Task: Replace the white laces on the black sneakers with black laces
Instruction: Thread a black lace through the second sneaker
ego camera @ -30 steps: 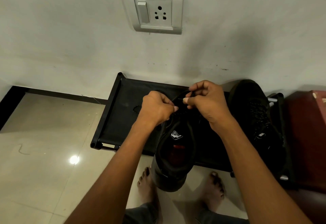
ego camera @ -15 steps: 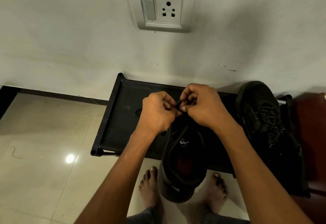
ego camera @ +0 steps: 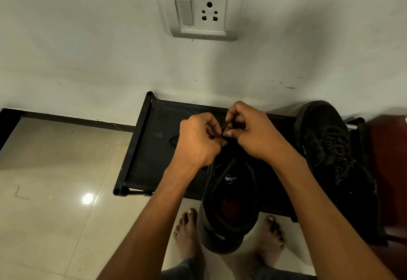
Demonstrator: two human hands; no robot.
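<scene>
Head: both hands (ego camera: 229, 138) pinching lace (ego camera: 224, 128)

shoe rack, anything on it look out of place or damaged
The shoe rack's fabric has a small hole left of the left hand. The shoe under the hands overhangs the front edge.

A pale plastered wall with a low black shoe rack set against it.

A white switch-and-socket plate (ego camera: 200, 9) sits high on the wall (ego camera: 88, 48), straight above the rack (ego camera: 141, 147). Left of the rack, a dark skirting strip (ego camera: 72, 121) runs along the wall's foot, and glossy beige floor tiles (ego camera: 55, 213) carry a small bright light reflection (ego camera: 87, 198). Right of the rack stands a dark red piece of furniture (ego camera: 387, 169), cut off by the frame edge.
</scene>
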